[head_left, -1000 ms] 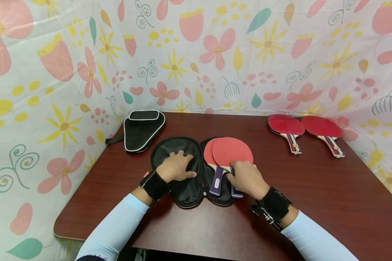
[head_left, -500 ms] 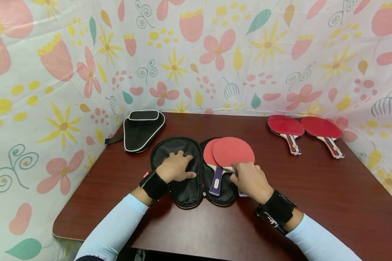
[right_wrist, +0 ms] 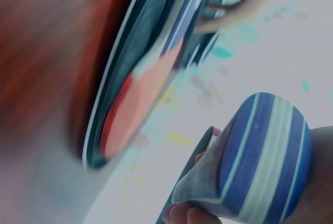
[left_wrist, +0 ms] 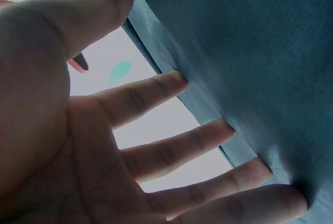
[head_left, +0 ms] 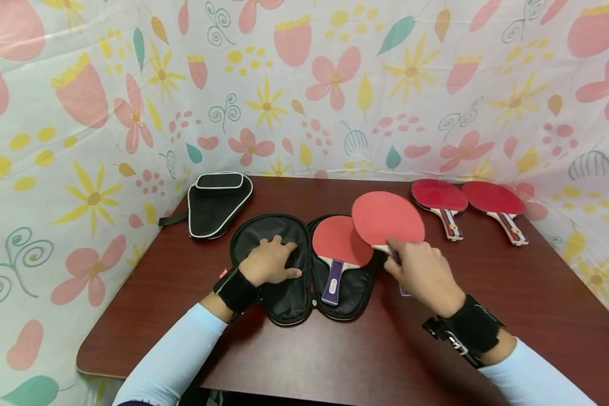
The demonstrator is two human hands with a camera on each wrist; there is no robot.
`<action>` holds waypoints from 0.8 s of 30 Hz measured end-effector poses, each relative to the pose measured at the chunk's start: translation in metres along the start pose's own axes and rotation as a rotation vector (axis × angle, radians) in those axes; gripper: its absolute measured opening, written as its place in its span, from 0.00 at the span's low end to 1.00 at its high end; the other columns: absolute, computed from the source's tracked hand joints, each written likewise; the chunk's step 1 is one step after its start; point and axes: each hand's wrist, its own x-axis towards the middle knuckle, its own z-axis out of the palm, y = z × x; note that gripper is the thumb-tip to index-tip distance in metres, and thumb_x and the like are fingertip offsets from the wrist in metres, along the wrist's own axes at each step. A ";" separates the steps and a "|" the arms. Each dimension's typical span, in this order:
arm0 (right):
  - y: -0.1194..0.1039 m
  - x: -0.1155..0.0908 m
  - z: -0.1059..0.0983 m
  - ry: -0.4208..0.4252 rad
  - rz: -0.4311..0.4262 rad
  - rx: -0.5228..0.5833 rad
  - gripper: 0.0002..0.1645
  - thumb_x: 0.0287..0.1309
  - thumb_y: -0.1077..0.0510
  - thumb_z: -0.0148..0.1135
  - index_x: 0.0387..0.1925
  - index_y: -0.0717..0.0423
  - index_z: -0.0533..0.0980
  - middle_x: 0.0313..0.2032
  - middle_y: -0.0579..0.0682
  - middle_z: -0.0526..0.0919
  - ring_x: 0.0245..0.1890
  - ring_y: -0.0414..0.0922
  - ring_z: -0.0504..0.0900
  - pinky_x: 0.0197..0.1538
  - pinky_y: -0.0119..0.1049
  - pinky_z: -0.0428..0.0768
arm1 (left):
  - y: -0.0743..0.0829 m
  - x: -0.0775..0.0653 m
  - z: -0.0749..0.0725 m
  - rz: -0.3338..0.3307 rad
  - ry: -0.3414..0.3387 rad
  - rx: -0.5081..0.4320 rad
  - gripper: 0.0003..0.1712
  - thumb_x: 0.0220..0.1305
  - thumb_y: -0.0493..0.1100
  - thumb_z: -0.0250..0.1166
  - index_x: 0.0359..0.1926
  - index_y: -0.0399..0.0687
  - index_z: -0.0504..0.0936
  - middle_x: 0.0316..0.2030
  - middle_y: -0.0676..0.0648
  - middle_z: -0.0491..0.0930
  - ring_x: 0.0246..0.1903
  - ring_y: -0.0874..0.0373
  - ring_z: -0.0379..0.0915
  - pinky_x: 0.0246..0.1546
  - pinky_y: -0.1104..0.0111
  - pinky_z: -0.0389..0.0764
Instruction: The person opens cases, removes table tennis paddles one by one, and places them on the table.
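Note:
A black zippered paddle case (head_left: 355, 299) lies unfolded in the middle of the table. My left hand (head_left: 270, 262) presses on its left half with the fingers straight and spread; the left wrist view shows the fingertips touching the dark lining (left_wrist: 250, 52). My right hand (head_left: 426, 276) grips the handle of a red table tennis paddle (head_left: 388, 217), raised over the case's right side. The striped end of that handle (right_wrist: 265, 156) shows close up in the right wrist view. A second red paddle (head_left: 337, 239) with a purple handle lies in the right half of the case.
Two more red paddles (head_left: 438, 195) (head_left: 493, 197) lie at the back right. At the back left is a closed black case (head_left: 215, 208) with white piping and a strap. A flowered cloth (head_left: 284, 113) hangs behind the brown table (head_left: 294, 361).
My right hand has lifted the upper paddle off the other one, moving it up and to the right. My left hand stays on the case.

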 end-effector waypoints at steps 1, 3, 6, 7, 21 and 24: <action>0.005 -0.002 -0.005 0.010 0.001 -0.018 0.07 0.60 0.61 0.62 0.29 0.51 0.72 0.17 0.45 0.66 0.15 0.42 0.68 0.19 0.37 0.67 | 0.000 0.000 0.000 0.000 0.000 -0.002 0.42 0.67 0.65 0.66 0.74 0.52 0.70 0.69 0.34 0.66 0.64 0.29 0.65 0.53 0.39 0.78; 0.018 -0.007 -0.016 0.034 -0.001 -0.056 0.04 0.59 0.60 0.63 0.34 0.54 0.75 0.17 0.45 0.68 0.16 0.42 0.68 0.19 0.37 0.66 | 0.000 -0.001 0.000 0.000 0.000 -0.004 0.42 0.67 0.65 0.66 0.74 0.51 0.70 0.70 0.34 0.66 0.64 0.29 0.65 0.53 0.39 0.77; 0.039 -0.016 -0.032 0.062 -0.003 -0.098 0.12 0.59 0.60 0.65 0.45 0.58 0.78 0.18 0.45 0.69 0.18 0.44 0.69 0.19 0.39 0.65 | 0.001 -0.002 0.000 -0.003 0.000 -0.001 0.42 0.67 0.65 0.66 0.74 0.52 0.70 0.70 0.34 0.66 0.64 0.29 0.66 0.54 0.39 0.77; 0.046 -0.020 -0.036 0.070 -0.002 -0.105 0.16 0.59 0.60 0.66 0.49 0.59 0.78 0.18 0.45 0.70 0.18 0.44 0.68 0.19 0.39 0.65 | 0.001 -0.002 0.001 -0.003 -0.001 0.000 0.42 0.67 0.65 0.66 0.74 0.52 0.70 0.70 0.34 0.66 0.64 0.30 0.66 0.54 0.39 0.77; 0.146 -0.086 -0.062 0.004 0.057 -0.257 0.16 0.54 0.65 0.68 0.31 0.54 0.66 0.17 0.43 0.59 0.17 0.42 0.60 0.21 0.38 0.57 | 0.001 -0.005 0.002 0.004 0.011 -0.005 0.41 0.67 0.65 0.66 0.74 0.51 0.71 0.69 0.34 0.67 0.63 0.30 0.67 0.54 0.38 0.77; 0.166 -0.098 -0.061 -0.031 0.066 -0.277 0.17 0.53 0.65 0.70 0.29 0.53 0.66 0.17 0.44 0.59 0.18 0.42 0.59 0.23 0.39 0.58 | 0.001 -0.004 0.001 0.008 0.014 -0.010 0.41 0.67 0.64 0.66 0.74 0.51 0.71 0.69 0.34 0.67 0.63 0.30 0.66 0.54 0.38 0.76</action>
